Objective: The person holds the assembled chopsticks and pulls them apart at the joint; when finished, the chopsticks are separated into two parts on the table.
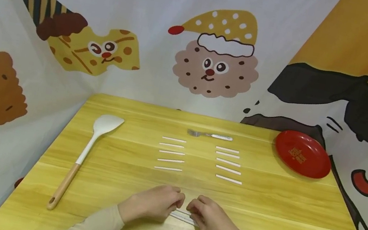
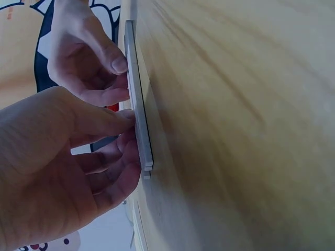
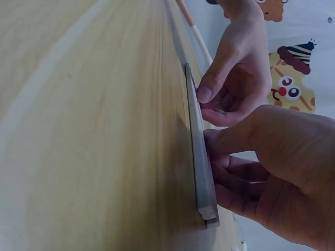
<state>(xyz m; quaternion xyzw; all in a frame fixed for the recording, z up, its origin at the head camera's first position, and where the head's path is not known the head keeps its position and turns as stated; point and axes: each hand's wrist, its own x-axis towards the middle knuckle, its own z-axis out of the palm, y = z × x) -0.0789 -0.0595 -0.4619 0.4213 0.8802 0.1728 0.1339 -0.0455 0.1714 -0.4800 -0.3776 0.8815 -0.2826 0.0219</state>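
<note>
The left hand (image 1: 158,202) and the right hand (image 1: 213,221) pinch a small stack of thin white sticks (image 1: 183,217) with their thumbs and curled fingers. The stack is low and flat, near the front of the wooden table (image 1: 282,206); I can't really tell how many sticks are in it. Past the hands lie two rows of five white sticks each, a left row (image 1: 171,152) and a right row (image 1: 228,162). A fork (image 1: 217,136) lies behind them. A white spatula (image 1: 88,147) is at the left, and a red plate (image 1: 310,155) is at the back right.
</note>
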